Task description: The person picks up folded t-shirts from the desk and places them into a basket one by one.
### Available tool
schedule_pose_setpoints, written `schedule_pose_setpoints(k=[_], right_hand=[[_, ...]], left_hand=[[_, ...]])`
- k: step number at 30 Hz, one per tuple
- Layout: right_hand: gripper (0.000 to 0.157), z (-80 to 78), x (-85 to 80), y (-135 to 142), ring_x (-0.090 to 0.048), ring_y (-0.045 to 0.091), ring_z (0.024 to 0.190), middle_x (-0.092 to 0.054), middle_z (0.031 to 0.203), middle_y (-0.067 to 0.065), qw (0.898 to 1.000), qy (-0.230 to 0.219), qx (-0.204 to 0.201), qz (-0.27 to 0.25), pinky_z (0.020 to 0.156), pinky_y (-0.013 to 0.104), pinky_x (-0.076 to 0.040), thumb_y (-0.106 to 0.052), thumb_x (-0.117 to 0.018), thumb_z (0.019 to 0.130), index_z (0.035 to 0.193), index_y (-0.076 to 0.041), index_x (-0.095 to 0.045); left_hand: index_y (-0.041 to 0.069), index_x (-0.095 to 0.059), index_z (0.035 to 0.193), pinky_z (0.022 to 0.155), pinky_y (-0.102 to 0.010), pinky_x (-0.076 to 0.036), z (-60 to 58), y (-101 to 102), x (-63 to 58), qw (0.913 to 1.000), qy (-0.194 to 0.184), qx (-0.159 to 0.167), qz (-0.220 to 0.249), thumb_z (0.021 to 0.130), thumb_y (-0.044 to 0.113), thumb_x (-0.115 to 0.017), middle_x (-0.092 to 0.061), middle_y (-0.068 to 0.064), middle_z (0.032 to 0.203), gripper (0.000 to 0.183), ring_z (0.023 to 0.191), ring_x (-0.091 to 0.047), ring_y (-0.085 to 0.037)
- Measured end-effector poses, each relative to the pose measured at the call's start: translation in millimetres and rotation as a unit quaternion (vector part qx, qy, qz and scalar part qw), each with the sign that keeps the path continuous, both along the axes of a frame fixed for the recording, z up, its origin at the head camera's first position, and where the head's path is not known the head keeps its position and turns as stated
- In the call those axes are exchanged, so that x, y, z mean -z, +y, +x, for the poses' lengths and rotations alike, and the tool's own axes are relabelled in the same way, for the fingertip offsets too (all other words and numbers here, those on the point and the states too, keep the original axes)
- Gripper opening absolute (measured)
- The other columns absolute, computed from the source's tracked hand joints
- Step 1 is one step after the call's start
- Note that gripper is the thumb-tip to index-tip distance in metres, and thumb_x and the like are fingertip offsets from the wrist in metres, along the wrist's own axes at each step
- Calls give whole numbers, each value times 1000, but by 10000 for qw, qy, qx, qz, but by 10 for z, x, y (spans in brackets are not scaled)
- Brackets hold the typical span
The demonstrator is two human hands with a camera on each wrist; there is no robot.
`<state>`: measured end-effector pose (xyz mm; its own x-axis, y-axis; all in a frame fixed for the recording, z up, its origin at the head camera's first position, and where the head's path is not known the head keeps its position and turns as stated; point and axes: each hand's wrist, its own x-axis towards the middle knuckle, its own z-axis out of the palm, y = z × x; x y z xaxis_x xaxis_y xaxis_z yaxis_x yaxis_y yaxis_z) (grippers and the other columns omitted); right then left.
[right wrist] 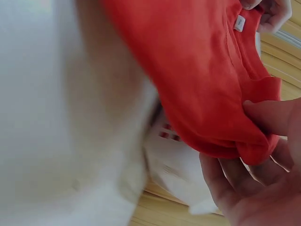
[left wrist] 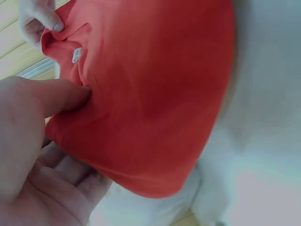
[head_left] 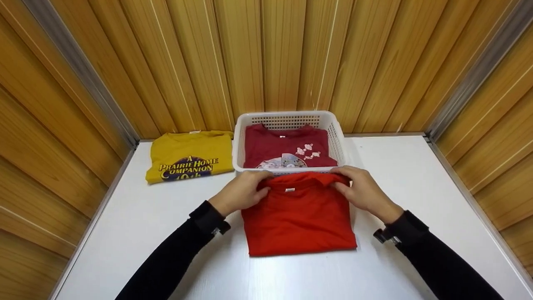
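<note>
A folded red T-shirt [head_left: 300,221] hangs between my two hands, its collar and white neck label toward the back. My left hand [head_left: 242,192] pinches its upper left corner, thumb on top and fingers underneath, as the left wrist view shows. At the upper right corner my right hand [head_left: 364,192] grips the cloth the same way, with a small fold bunched by the thumb [right wrist: 268,113]. Just behind the red T-shirt stands a white plastic basket [head_left: 339,146], its front rim partly covered by the shirt's top edge. Inside the basket lies a folded dark red T-shirt [head_left: 287,146] with pale prints.
A folded yellow T-shirt [head_left: 191,156] with printed lettering lies left of the basket. All this is on a white table [head_left: 200,258]. Wood-patterned panels [head_left: 283,54] close off the back and both sides.
</note>
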<state>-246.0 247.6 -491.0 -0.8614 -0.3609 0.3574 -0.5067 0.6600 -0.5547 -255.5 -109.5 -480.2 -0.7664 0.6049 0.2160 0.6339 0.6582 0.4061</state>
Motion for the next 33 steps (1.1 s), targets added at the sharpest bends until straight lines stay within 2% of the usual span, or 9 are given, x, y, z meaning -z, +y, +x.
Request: schedule_pose_setpoints(k=[3,6,9,13,18,22,24,28,33], right_hand=[[27,-11,-133,21,-61,9,91,-70,102,-6,9997,224,-39,-118,79,25,-52,-9,-75,86,111,-18,-73],[21,-25,-276,33,-58,9,85,-68,97,-8,9993,305,-72,-206,76,21,-49,-8,-73,87,104,-19,-73],[21,-32,-425,40,-59,7,86,-68,97,-9,9991,375,-33,-169,77,20,-50,-6,-69,88,103,-21,-72],[24,-29,-640,47,-62,6,88,-70,98,-11,9987,485,43,-142,79,17,-50,-5,-66,89,104,-24,-71],[29,-26,-929,23,-64,7,90,-70,100,-12,9971,723,64,-247,80,15,-48,-4,-64,89,105,-27,-71],[30,-37,-1148,-19,-61,4,91,-68,101,-13,9958,842,95,-358,81,14,-47,-5,-62,91,107,-29,-70],[30,-42,-1242,-40,-60,2,91,-67,102,-12,9953,851,59,-459,81,13,-47,-6,-60,93,109,-29,-70],[28,-89,-1393,-79,-60,3,91,-67,105,-11,9941,873,7,-649,79,13,-48,-11,-58,96,112,-30,-70],[21,-285,-1476,-120,-60,4,92,-67,108,-13,9956,518,182,-762,76,15,-49,-22,-59,98,112,-33,-70]], left_hand=[[16,-66,123,100,-34,-53,-27,-24,-171,9998,185,27,42,93,23,-67,-70,3,114,30,106,-65,-13],[16,-68,118,96,-33,-54,-52,-46,-351,9993,333,21,138,93,23,-67,-69,3,108,26,100,-64,-13],[17,-69,113,90,-29,-55,-62,-71,-533,9987,392,-17,314,92,24,-69,-69,5,103,22,94,-61,-10],[19,-69,108,85,-26,-54,-59,-108,-765,9975,378,65,597,92,24,-70,-68,8,100,17,89,-59,-7],[19,-68,106,84,-29,-55,-54,-165,-1055,9945,492,290,875,91,24,-72,-68,6,100,16,90,-60,-10],[19,-68,102,78,-27,-55,-46,-210,-1273,9927,546,275,1042,90,25,-73,-67,7,97,15,86,-60,-10],[19,-68,102,75,-25,-56,-40,-230,-1375,9918,449,277,1163,90,26,-73,-68,8,98,14,84,-61,-8],[22,-70,104,70,-21,-58,-77,-255,-1528,9908,278,251,1300,90,28,-73,-69,11,98,16,80,-64,-3],[25,-71,107,69,-23,-58,-264,-254,-1585,9932,84,-85,1156,91,30,-72,-71,10,94,17,75,-66,-5]])
